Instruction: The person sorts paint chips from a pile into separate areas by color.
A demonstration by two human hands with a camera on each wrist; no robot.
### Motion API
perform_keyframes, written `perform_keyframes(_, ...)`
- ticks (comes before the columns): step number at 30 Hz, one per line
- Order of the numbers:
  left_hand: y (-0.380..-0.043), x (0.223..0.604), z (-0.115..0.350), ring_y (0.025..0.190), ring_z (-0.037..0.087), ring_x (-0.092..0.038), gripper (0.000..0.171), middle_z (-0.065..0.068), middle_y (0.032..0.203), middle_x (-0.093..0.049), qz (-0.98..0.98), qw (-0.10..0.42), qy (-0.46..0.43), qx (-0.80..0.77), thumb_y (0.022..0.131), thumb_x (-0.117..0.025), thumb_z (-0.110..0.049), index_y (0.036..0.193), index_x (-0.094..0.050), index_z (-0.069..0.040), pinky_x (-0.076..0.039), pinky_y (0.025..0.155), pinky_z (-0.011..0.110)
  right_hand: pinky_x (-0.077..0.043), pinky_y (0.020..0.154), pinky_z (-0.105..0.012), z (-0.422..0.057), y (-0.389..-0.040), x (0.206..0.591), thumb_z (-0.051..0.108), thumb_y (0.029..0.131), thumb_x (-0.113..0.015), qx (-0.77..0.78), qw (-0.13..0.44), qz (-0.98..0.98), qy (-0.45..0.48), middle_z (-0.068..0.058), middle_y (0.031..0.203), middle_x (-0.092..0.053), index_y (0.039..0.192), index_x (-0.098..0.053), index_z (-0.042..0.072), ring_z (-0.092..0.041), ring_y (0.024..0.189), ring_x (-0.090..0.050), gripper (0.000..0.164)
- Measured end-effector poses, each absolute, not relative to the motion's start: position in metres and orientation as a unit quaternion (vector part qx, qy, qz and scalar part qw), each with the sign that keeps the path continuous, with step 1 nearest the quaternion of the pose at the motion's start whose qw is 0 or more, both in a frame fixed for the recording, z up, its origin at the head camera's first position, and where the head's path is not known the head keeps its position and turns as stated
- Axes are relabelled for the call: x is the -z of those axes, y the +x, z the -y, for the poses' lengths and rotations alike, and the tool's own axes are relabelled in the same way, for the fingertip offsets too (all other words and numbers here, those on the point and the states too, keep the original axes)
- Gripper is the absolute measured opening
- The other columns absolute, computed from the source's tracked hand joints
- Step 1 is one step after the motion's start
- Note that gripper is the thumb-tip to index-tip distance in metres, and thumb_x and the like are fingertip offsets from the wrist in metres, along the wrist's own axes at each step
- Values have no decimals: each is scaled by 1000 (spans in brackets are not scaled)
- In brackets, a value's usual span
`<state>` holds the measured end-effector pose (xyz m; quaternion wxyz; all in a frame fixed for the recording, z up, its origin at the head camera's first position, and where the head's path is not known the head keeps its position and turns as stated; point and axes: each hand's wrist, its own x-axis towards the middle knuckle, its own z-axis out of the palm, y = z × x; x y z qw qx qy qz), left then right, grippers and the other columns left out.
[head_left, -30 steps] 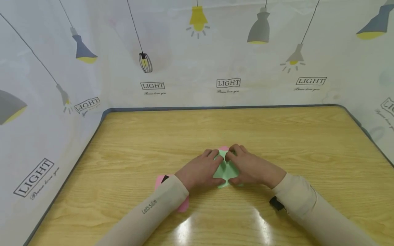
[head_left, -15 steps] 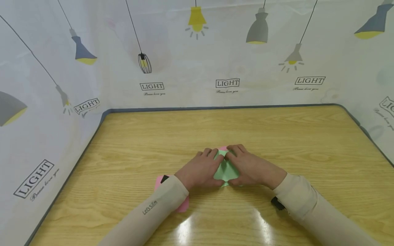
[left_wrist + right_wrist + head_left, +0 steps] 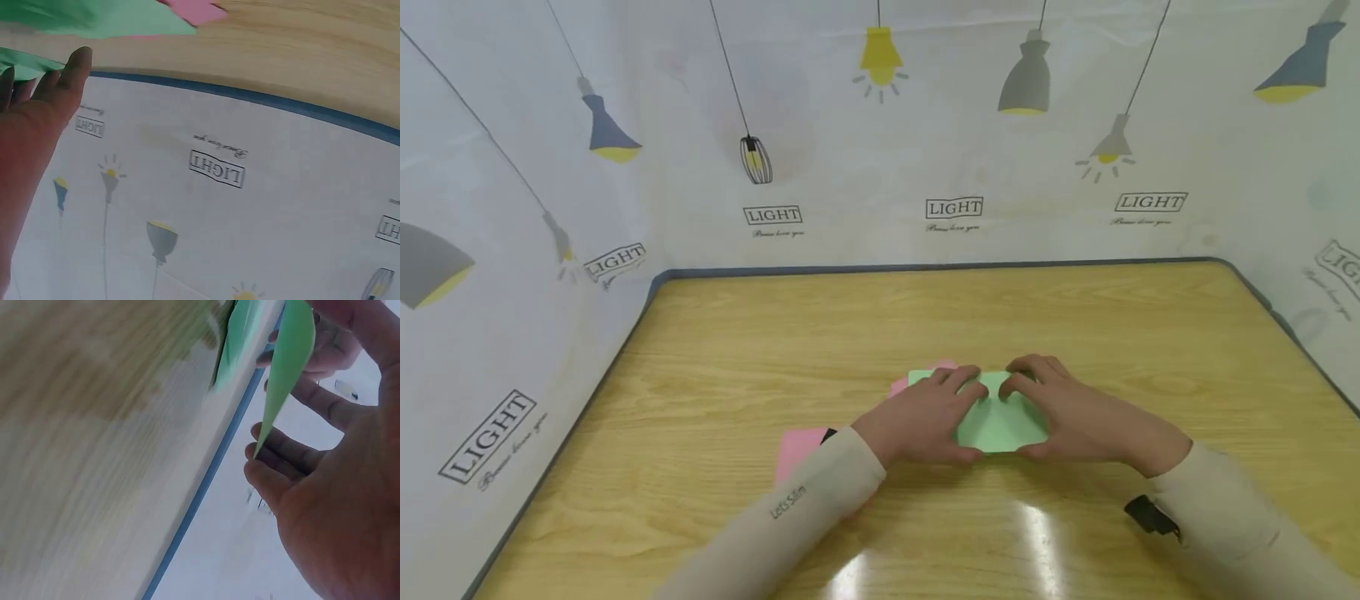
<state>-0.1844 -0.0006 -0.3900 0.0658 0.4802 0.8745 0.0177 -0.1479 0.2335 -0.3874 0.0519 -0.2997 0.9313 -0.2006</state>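
Note:
A light green sheet of paper (image 3: 1003, 427), slightly bowed, is held above the table between my two hands. My left hand (image 3: 925, 421) grips its left side, thumb at the near edge. On the right side my right hand (image 3: 1086, 421) pinches the sheet; in the right wrist view its fingers and thumb meet at the edge of the green paper (image 3: 289, 362). A second green paper (image 3: 917, 377) lies behind the left hand, over pink paper (image 3: 898, 387) that shows at its edges. Both hands partly hide these papers.
Another pink paper (image 3: 797, 450) lies under the left sleeve, mostly covered. A black device (image 3: 1152, 515) hangs below the right sleeve. The wooden table (image 3: 760, 333) ends at a blue-grey edge strip, and a lamp-printed sheet (image 3: 850, 167) rises behind and at both sides.
Both hands have moved right with a green sheet between them. It now looks flatter and wider, and another green paper has come into view behind the left hand.

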Motion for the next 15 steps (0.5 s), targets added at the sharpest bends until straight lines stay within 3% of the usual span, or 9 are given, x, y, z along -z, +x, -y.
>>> perform_keyframes(9,-153,396,-58,125,23,-43,71,3,146,-34,-862,45,500,68,87,-57,-67,138,-43,-20,-34,106,33,-46,89,-53,-288,-112,388,29,72,-87,219,83,-932,-278,-15,138,-39,118,-56,24,-40,124,-40,55)
perform_keyframes(15,-140,406,-72,127,25,-39,63,5,146,-32,-857,53,505,85,91,-54,-59,140,-43,-21,-31,109,31,-47,85,-53,-303,-108,398,26,69,-88,217,90,-927,-292,-15,135,-40,117,-57,28,-40,121,-41,58)
